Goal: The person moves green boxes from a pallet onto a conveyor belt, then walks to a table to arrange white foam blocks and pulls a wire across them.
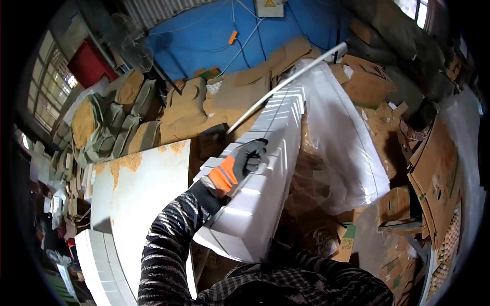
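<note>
My left hand [246, 162], in a grey and orange work glove, is closed with its fingers curled at the top of a long white ribbed bundle [270, 188]. A thin dark cord [282, 100] runs lengthwise along the bundle and passes into the curled fingers. The bundle slants from just in front of my body up towards the back wall. Of my right arm only the dark patterned sleeve [332, 270] shows at the bottom; the right hand is out of sight. A slim white pole [286, 87] lies diagonally beyond my left hand, across the bundle's far part.
Another long white piece [347, 127] wrapped in clear plastic lies to the right. A white board [148, 204] stands at left, beside stacked bags [109, 120]. Flattened cardboard [436, 178] leans at right. An open carton [367, 81] sits near the blue wall [204, 46].
</note>
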Demonstrator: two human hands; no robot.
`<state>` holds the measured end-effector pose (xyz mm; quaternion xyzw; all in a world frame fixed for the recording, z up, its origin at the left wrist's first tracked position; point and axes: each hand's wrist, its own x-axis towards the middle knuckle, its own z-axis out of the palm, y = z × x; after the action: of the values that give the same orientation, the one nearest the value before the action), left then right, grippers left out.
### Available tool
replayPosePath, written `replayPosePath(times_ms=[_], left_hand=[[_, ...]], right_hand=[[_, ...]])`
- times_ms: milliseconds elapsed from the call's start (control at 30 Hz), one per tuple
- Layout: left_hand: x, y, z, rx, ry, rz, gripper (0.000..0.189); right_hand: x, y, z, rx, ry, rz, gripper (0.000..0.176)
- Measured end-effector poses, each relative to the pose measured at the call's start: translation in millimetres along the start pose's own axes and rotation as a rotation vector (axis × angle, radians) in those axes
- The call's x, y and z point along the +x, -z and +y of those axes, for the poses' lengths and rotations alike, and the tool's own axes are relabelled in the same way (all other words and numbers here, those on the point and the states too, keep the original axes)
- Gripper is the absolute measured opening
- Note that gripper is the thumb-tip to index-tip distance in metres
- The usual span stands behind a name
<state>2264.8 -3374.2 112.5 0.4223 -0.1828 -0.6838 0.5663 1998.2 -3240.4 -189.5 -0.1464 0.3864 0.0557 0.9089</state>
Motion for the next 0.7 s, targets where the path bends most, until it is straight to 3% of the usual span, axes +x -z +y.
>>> replayPosePath(times_ms=[167, 300, 367, 500, 567, 633, 700], left_hand=[[-15, -14, -27, -0.041, 0.014, -0.095, 0.009], [-21, -30, -30, -0.012, 0.055, -0.062, 0.008], [-29, -46, -19, 0.199, -0.042, -0.012, 0.009], [-61, -66, 2, 0.307, -0.034, -0.014, 0.013], [-77, -69, 11, 0.265, 0.119, 0.017, 0.020], [-97, -67, 9, 0.210, 0.133, -0.004, 0.025], [-122, -77, 2, 0.214, 0.205, 0.130, 0.029]], right_hand=[[-19, 1, 30, -0.089, 0.028, -0.021, 0.056], [-32, -1, 47, -0.156, 0.035, -0.042, 0.056], [-35, -3, 55, -0.190, 0.024, -0.081, 0.055], [-33, -12, 73, -0.260, -0.023, -0.178, 0.055], [-33, -13, 80, -0.282, -0.042, -0.219, 0.055], [-33, -10, 80, -0.298, -0.046, -0.233, 0.055], [-30, 2, 71, -0.332, -0.004, -0.197, 0.054]])
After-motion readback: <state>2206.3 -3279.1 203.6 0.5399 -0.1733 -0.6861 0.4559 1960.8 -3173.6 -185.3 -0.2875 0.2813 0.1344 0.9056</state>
